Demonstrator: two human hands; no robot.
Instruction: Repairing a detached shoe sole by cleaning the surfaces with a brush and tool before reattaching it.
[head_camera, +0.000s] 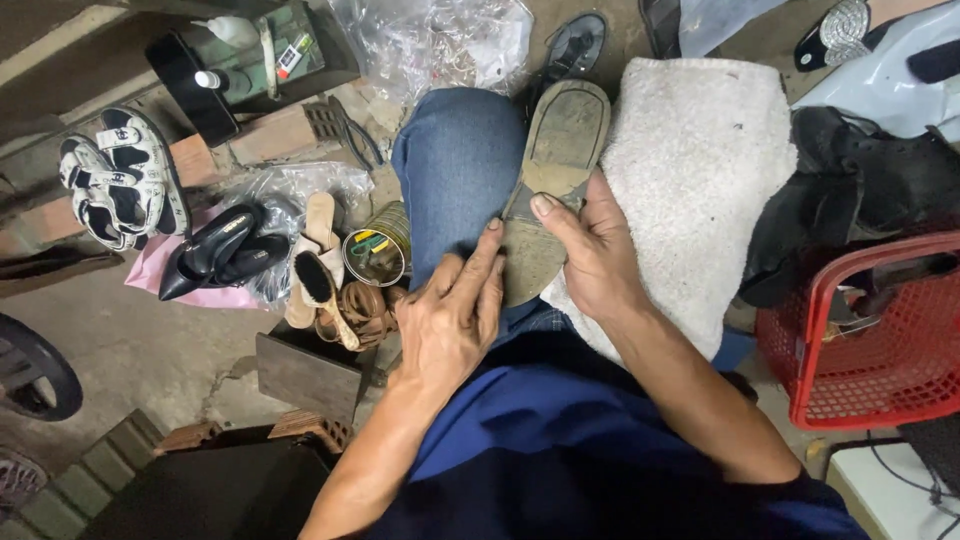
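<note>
While lying sole-up across the person's blue-jeaned thigh (455, 170), worn shoe sole (550, 185) sits between both hands. Right hand (590, 250) clamps its edge, thumb pressed on top near the middle. Left hand (450, 315) rests flat, fingers extended, fingertips touching the sole's left edge; not gripping. White fuzzy towel (700, 170) covers the other leg just right of the sole. Left on floor: brush (322, 290), round tin (375, 255), black heels (215, 250), white sandals (120, 185). Red plastic basket (870, 350) at far right.
</note>
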